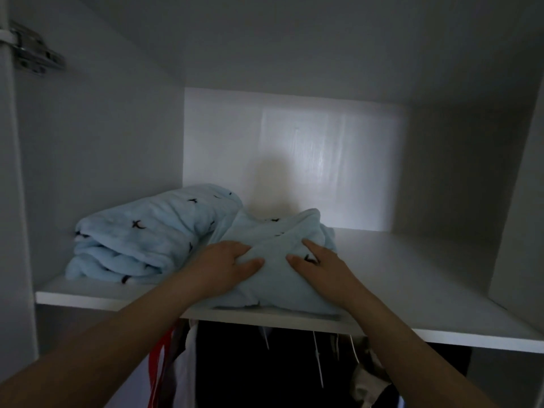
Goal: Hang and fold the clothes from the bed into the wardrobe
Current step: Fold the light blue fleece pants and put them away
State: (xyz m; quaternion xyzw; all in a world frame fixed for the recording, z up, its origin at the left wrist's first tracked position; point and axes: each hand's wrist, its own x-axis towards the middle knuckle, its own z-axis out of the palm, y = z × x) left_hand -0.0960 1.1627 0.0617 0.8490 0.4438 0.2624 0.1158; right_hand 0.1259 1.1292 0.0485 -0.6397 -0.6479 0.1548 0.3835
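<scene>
The left hand (228, 267) sits on the near left side of the folded blue fleece garment (273, 278), thumb and fingers closing on a ridge of cloth. The right hand (319, 267) lies on top with straight, spread fingers, pressing down and holding nothing. The garment rests at the front of the wardrobe shelf (441, 331), its near edge about level with the shelf lip and its left side touching a second blue fleece bundle (147, 240) already stowed there.

To place it well, I would push it further back with flat palms so the folds stay together, square it beside the bundle, then draw both hands out low without dragging the top layer.

Hanging clothes (368, 375) and a red strap (159, 363) show below the shelf, and a metal door hinge (32, 51) at upper left.

No brand, label or writing is readable. The fleece carries only small black marks.
</scene>
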